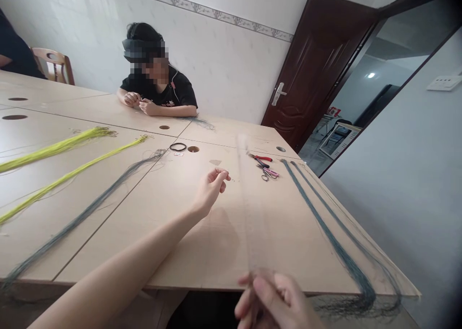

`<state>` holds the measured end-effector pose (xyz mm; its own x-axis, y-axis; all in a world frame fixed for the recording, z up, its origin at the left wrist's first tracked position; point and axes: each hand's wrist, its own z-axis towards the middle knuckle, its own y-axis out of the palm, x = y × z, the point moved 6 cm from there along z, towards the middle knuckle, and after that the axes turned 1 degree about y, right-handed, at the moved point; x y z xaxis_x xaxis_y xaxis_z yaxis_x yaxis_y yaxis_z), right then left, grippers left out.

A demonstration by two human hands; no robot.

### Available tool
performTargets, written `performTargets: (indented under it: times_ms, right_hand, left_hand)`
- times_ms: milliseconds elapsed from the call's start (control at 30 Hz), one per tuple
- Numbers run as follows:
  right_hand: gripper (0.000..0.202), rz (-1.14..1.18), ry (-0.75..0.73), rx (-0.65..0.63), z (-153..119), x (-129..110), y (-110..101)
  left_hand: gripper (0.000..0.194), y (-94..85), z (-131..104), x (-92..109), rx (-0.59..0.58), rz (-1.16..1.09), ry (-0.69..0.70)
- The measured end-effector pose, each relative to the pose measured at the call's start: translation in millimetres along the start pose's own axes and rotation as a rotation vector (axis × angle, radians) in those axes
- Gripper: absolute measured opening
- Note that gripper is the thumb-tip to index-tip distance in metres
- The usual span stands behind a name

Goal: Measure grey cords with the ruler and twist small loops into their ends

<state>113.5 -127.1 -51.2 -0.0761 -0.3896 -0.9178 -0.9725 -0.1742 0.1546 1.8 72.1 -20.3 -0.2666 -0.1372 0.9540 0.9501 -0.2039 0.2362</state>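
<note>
Over on the left of the counter [296, 252] there's two yellow bundles [57, 149] and then a grey-green bundle [108, 193], all stretched out lengthwise, probably so the strands don't snarl. Left hand [212, 187] is mid-counter, fingers pinched together like you'd grip something super fine, but I can't make out anything in there. Next to it is a clear strip [250, 208], kinda ruler-looking, running back to the right hand [270, 297] at its near end; too blurry to tell if those fingers are clamped on it. Pliers [263, 158] and scissors [271, 171] sit just beyond, handy but out of the way I guess. Far right, teal bundles [327, 233] droop over the edge, likely just too long.
</note>
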Motion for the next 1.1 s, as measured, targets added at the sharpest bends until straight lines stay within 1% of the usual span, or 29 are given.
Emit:
performTargets:
  times_ms: [33, 67, 100, 133, 167, 200, 233, 300, 400, 500, 633, 767, 900, 1100]
  right_hand:
    - [0.044, 0.028, -0.094, -0.004, 3.2, -16.9, -6.9]
    - [0.039, 0.010, -0.204, 0.021, 8.9, -35.1, -15.5]
    - [0.035, -0.056, -0.313, 0.059, 16.9, -52.9, -24.3]
    - [0.030, -0.137, -0.425, 0.150, 26.1, -70.3, -34.9]
    - [0.027, -0.174, -0.475, 0.203, 38.1, -83.2, -43.1]
    - [0.023, -0.202, -0.503, 0.227, 51.7, -93.6, -49.0]
    - [0.021, -0.228, -0.524, 0.246, 65.2, -102.4, -53.4]
    - [0.025, -0.267, -0.550, 0.243, 89.2, -114.3, -57.0]
    - [0.031, -0.301, -0.543, 0.176, 109.9, -117.4, -52.9]
    - [0.030, -0.309, -0.520, 0.122, 111.2, -110.2, -48.7]
    - [0.024, -0.299, -0.495, 0.149, 100.7, -102.9, -52.2]
    - [0.021, -0.304, -0.461, 0.166, 96.0, -101.5, -55.1]
    - [0.017, -0.368, -0.480, 0.175, 95.7, -103.8, -55.9]
    - [0.017, -0.479, -0.476, 0.252, 93.0, -104.6, -60.4]
  left_hand:
    - [0.021, 3.5, -3.3, 3.6, -0.005, 0.019, 0.024]
    - [0.021, 7.7, -6.9, 7.1, -0.018, 0.035, 0.046]
    - [0.021, 12.2, -10.8, 10.3, -0.037, 0.049, 0.066]
    - [0.021, 16.7, -14.8, 13.1, -0.060, 0.061, 0.083]
    - [0.021, 20.7, -18.6, 15.6, -0.083, 0.073, 0.096]
    - [0.020, 24.0, -22.0, 17.5, -0.105, 0.085, 0.105]
    - [0.019, 26.5, -24.9, 19.0, -0.124, 0.098, 0.111]
    - [0.018, 29.2, -28.6, 20.8, -0.148, 0.127, 0.118]
    - [0.017, 30.1, -30.1, 20.9, -0.157, 0.168, 0.118]
    - [0.019, 30.9, -30.3, 18.5, -0.147, 0.202, 0.103]
    - [0.017, 33.0, -32.5, 13.1, -0.141, 0.242, 0.058]
    - [0.018, 34.5, -35.2, 9.2, -0.163, 0.288, 0.025]
    - [0.018, 35.9, -36.7, 7.4, -0.192, 0.343, 0.019]
    - [0.017, 34.9, -35.4, 5.4, -0.201, 0.444, 0.021]
